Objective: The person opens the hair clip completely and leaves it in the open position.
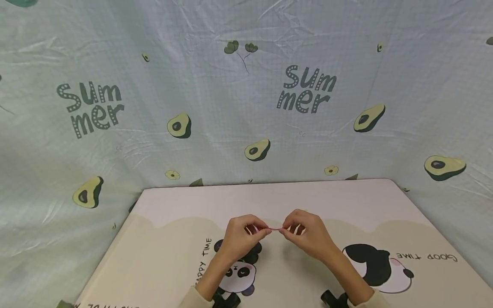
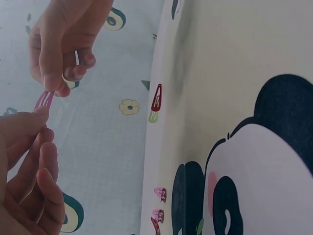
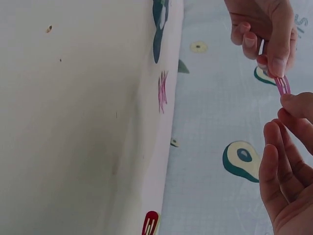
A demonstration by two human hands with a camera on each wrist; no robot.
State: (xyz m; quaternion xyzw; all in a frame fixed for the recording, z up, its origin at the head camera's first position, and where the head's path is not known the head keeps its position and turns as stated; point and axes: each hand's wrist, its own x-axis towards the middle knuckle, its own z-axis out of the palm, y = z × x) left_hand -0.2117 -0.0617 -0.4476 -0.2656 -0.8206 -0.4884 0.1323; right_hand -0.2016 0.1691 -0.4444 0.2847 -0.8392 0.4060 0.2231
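A pink snap hair clip (image 1: 274, 229) is stretched between my two hands above the table. My left hand (image 1: 242, 237) pinches one end with thumb and forefinger, and my right hand (image 1: 310, 234) pinches the other. In the left wrist view the slotted middle of the clip (image 2: 44, 99) shows between the fingertips. From the right wrist view, the pink clip (image 3: 283, 85) appears with its ends covered by fingers. The other fingers of both hands are loosely bent. Whether the clip is snapped or unsnapped I cannot tell.
A red hair clip (image 2: 156, 98) lies beside a light green clip (image 2: 153, 116) on the table. Small pink clips (image 2: 160, 195) lie farther along. A group of pink-purple clips (image 3: 162, 92) is on the table (image 3: 73, 147). A printed curtain (image 1: 215, 94) hangs behind.
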